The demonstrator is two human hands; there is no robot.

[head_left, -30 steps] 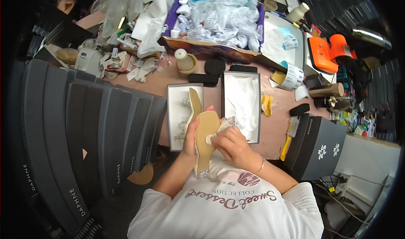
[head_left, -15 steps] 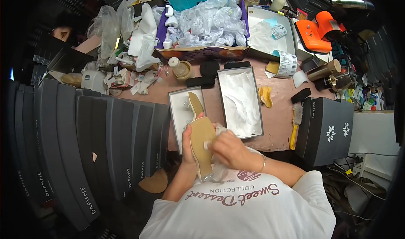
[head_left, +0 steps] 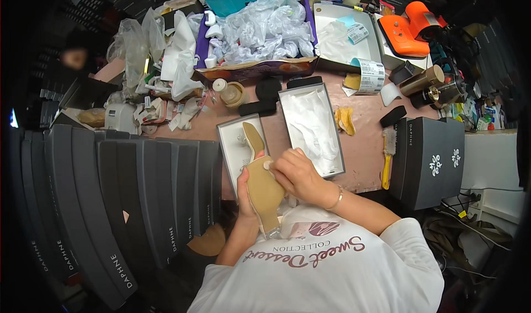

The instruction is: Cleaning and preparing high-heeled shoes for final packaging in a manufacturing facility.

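Observation:
My left hand (head_left: pixel 246 205) grips a shoe (head_left: pixel 262 188) from its left side, with the tan sole turned up. The narrower rear part of the shoe points away, over the open grey box half (head_left: pixel 227 139). In the fingers of my right hand (head_left: pixel 300 175) is a small whitish piece (head_left: pixel 267 165), pinched and touching the sole near its far right edge. What the piece is made of cannot be made out. The shoe's upper lies underneath, mostly hidden.
Right of the shoe stands an open box (head_left: pixel 338 147) with white tissue paper. Farther back sit a jar (head_left: pixel 232 94), black pads (head_left: pixel 257 108) and a tray of crumpled plastic (head_left: pixel 265 31). A yellow-handled brush (head_left: pixel 386 169) lies at right; stacked grey shoeboxes (head_left: pixel 133 202) line the left.
My right hand and the whitish piece have moved up the sole, away from me, from its middle to its far edge. My left hand keeps its grip. The whole view has shifted slightly.

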